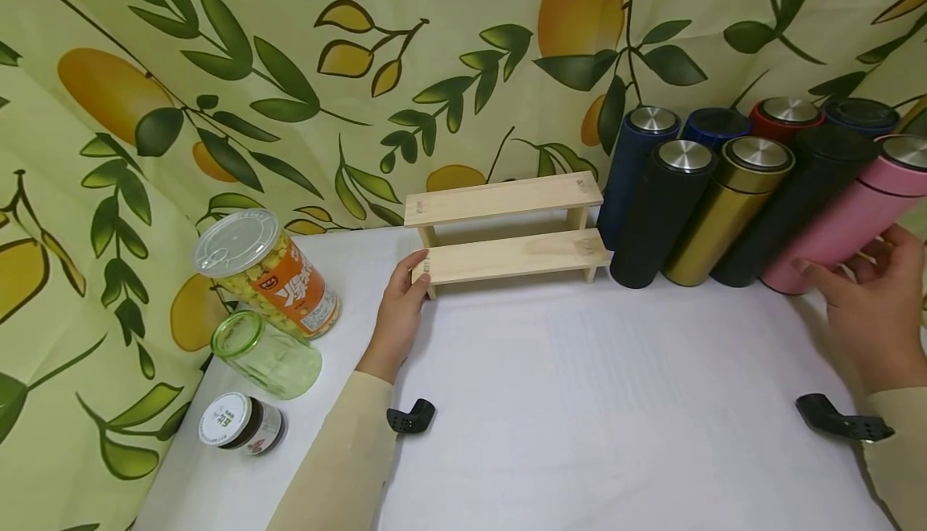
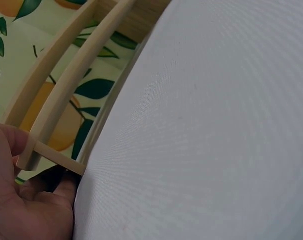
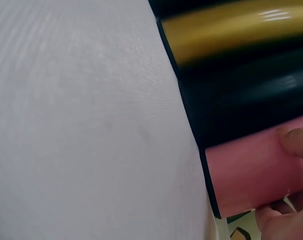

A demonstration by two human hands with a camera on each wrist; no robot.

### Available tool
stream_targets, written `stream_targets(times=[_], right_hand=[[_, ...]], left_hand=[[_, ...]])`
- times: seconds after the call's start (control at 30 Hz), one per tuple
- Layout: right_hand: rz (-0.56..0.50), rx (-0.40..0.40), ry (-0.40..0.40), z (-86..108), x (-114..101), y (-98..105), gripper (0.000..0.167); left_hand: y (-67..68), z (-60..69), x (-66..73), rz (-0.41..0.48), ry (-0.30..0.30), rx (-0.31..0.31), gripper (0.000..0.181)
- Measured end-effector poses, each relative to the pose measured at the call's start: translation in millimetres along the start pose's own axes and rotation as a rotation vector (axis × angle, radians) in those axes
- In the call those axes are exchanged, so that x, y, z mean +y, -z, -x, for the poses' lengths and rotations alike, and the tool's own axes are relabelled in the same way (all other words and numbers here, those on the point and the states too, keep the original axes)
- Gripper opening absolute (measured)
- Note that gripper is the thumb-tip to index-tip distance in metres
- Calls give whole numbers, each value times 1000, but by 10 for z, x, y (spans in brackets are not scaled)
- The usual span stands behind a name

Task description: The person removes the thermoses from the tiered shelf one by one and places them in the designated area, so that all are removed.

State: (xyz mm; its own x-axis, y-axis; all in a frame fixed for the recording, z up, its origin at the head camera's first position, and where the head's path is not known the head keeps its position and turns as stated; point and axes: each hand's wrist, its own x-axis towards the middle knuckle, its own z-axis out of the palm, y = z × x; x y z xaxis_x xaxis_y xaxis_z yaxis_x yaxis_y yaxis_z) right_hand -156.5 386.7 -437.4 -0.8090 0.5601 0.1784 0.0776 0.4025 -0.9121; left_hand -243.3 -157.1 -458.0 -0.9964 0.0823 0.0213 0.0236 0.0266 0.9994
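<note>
A two-step wooden rack (image 1: 507,257) stands against the curtain. At the left end of its lower step, my left hand (image 1: 401,306) grips the wood; the left wrist view shows the thumb (image 2: 19,140) over the board's end and fingers by the leg. A pink thermos (image 1: 843,225) stands at the right end of a front row of bottles. My right hand (image 1: 872,306) holds it low down, with the thumb (image 3: 296,142) on its front and the other fingers partly hidden around its far side. Beside it stands a black thermos (image 1: 797,201), then a gold one (image 1: 727,217).
Another black thermos (image 1: 659,217) and a dark blue one (image 1: 626,177) stand close to the rack's right end, with more bottles behind. On the left are a popcorn tub (image 1: 290,281), a green glass jar (image 1: 282,362) and a small lidded jar (image 1: 242,422), all on the white cloth (image 1: 579,434).
</note>
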Motion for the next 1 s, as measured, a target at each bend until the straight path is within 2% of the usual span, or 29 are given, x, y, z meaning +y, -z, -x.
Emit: stream_targets(times=[0.17, 0.37, 0.47, 0.6, 0.7, 0.87, 1.0], right_hand=[[-33, 10, -6, -56, -12, -27, 87], [-21, 0, -1, -88, -43, -75, 86], [-13, 19, -9, -90, -56, -79, 87], [15, 77, 13, -81, -117, -67, 85], [41, 162, 28, -41, -225, -45, 81], [95, 289, 3, 90, -489, -13, 59], [104, 316, 43, 195, -661, -37, 47]], left_hand=[[21, -6, -4, -4, 6, 0, 46], [57, -27, -19, -13, 11, 10, 46], [61, -42, -23, -13, 9, 3, 47], [61, -50, -42, -9, 11, 11, 47], [65, -42, -64, -8, 23, 19, 47], [76, -21, -78, 8, 28, 19, 47], [88, 0, -65, 6, 26, 28, 49]])
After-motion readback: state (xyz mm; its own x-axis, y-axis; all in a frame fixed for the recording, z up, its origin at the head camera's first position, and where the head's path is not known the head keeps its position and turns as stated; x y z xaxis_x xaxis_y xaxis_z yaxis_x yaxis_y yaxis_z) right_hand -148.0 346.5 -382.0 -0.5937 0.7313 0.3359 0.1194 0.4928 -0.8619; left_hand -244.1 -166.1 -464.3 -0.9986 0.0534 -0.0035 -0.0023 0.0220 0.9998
